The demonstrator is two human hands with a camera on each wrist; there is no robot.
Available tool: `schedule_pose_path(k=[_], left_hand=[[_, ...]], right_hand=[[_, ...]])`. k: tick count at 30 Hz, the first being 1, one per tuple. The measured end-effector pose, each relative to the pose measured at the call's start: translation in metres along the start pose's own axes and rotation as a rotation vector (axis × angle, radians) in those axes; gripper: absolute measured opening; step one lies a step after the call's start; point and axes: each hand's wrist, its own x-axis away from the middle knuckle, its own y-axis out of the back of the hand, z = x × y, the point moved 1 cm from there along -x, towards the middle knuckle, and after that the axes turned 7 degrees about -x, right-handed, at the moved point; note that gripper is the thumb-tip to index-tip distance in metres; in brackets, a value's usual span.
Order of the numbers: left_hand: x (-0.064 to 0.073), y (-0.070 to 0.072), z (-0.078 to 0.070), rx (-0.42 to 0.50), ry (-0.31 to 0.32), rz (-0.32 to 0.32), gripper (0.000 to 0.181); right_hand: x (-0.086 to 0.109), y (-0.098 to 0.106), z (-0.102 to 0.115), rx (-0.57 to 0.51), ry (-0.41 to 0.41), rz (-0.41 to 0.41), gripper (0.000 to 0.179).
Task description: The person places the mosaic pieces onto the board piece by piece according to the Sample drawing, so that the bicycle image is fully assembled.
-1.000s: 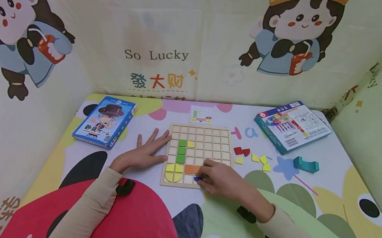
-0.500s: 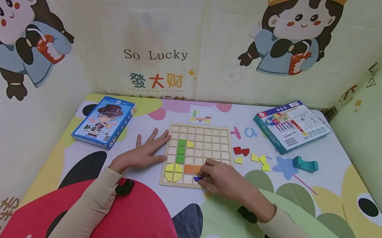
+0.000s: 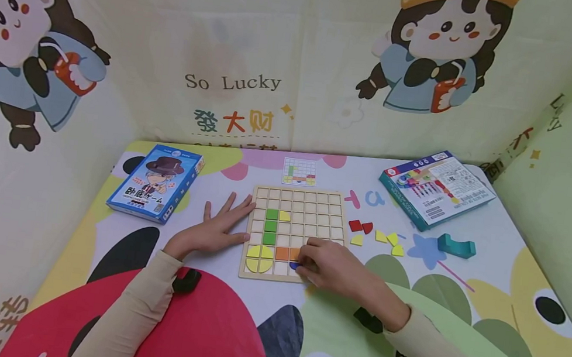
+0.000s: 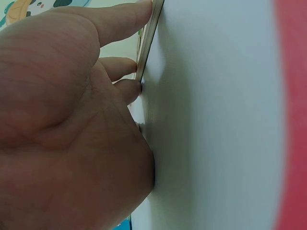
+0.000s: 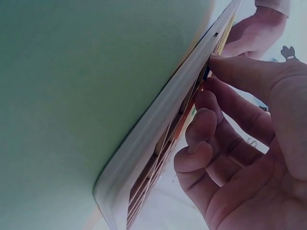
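A wooden grid board (image 3: 297, 191) lies on the table. Green square tiles (image 3: 271, 226) form a column on it, and yellow quarter-round tiles (image 3: 260, 259) make a circle at the lower left. Orange tiles (image 3: 283, 253) sit beside that circle, partly hidden by my right hand (image 3: 331, 266). Between thumb and index finger, this hand pinches a small blue tile (image 3: 294, 266) at the board's near row; its full shape is covered. My left hand (image 3: 211, 232) spreads its fingers on the table, with thumb and fingertips touching the board's left edge, as the left wrist view also shows.
Loose red tiles (image 3: 361, 226) and yellow tiles (image 3: 390, 241) lie right of the board. Beyond them are a teal bridge-shaped piece (image 3: 456, 246) and a teal-edged box (image 3: 438, 190). A pattern card (image 3: 299, 172) lies behind the board. A blue box (image 3: 155, 182) is at left.
Both hands hold nearly the same places. My right fingers shift very slightly at the blue tile, and a little more of it shows.
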Motion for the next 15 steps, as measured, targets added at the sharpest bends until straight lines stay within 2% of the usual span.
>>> schedule_pose_path(k=[15], left_hand=[[-0.0003, -0.0009, 0.0015, 0.003, -0.012, -0.007, 0.083]], right_hand=[[0.0002, 0.0024, 0.0018, 0.002, -0.003, 0.004, 0.015]])
